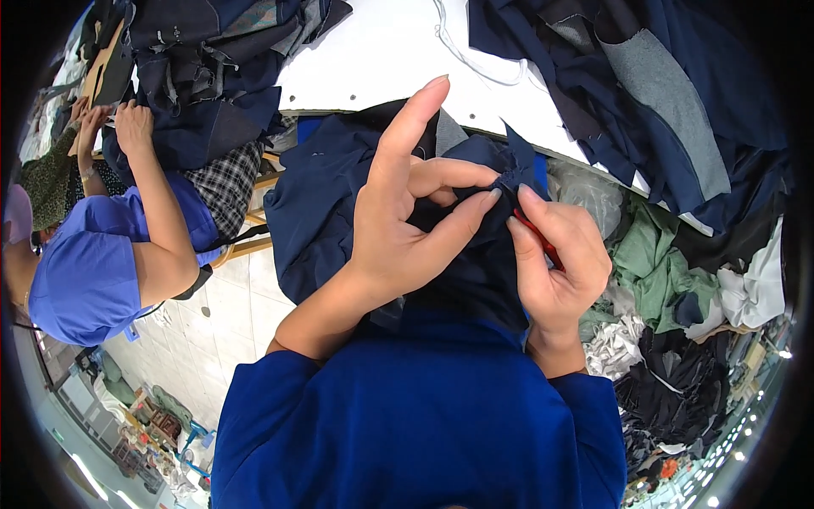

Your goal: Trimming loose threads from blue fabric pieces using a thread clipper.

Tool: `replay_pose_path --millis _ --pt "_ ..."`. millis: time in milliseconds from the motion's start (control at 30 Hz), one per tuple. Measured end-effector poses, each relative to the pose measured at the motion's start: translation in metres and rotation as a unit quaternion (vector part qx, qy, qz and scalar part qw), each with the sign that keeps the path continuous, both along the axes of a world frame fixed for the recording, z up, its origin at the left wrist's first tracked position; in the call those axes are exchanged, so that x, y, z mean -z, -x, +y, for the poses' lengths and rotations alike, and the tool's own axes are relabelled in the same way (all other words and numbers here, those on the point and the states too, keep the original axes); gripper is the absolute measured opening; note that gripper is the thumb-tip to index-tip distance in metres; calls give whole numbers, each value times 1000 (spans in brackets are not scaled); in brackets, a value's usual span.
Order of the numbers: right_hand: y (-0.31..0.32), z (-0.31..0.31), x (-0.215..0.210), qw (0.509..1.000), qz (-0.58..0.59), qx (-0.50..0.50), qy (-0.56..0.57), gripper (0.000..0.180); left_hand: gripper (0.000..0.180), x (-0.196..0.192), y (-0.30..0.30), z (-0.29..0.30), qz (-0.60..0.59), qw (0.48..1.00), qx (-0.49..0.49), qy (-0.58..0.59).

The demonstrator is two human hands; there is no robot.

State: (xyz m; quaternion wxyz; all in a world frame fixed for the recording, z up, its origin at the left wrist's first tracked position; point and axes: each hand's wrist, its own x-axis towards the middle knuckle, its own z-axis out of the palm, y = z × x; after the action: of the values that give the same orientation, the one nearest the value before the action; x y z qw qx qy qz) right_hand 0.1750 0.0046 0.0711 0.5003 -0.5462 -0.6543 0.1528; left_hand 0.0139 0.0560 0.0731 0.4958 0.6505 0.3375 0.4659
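Note:
Dark navy fabric (318, 199) lies gathered over my lap and up to the table's near edge. My left hand (394, 212) pinches a bunched edge of it between thumb and a finger, with the index finger raised straight up. Close beside that pinch, my right hand (564, 259) is closed around a slim red tool (536, 231). Most of the tool is hidden by the palm and fingers, so its exact kind does not show. The right fingertips touch or nearly touch the same fabric edge.
A white table (381, 72) carries a navy and grey garment pile (666, 93) at right and dark garments (199, 68) at left. A white cord (475, 64) lies between. At left sits a co-worker in a purple top (85, 271). Green cloth (657, 263) and scraps lie at right.

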Motion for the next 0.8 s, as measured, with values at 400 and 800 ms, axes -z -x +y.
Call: replay_pose_path --millis 400,800 --pt "-8 9 -4 844 443 -93 288 32 70 3 -2 -3 -68 990 70 106" --pt "-9 12 -7 911 360 -92 180 11 16 -2 3 -1 -49 924 176 337"
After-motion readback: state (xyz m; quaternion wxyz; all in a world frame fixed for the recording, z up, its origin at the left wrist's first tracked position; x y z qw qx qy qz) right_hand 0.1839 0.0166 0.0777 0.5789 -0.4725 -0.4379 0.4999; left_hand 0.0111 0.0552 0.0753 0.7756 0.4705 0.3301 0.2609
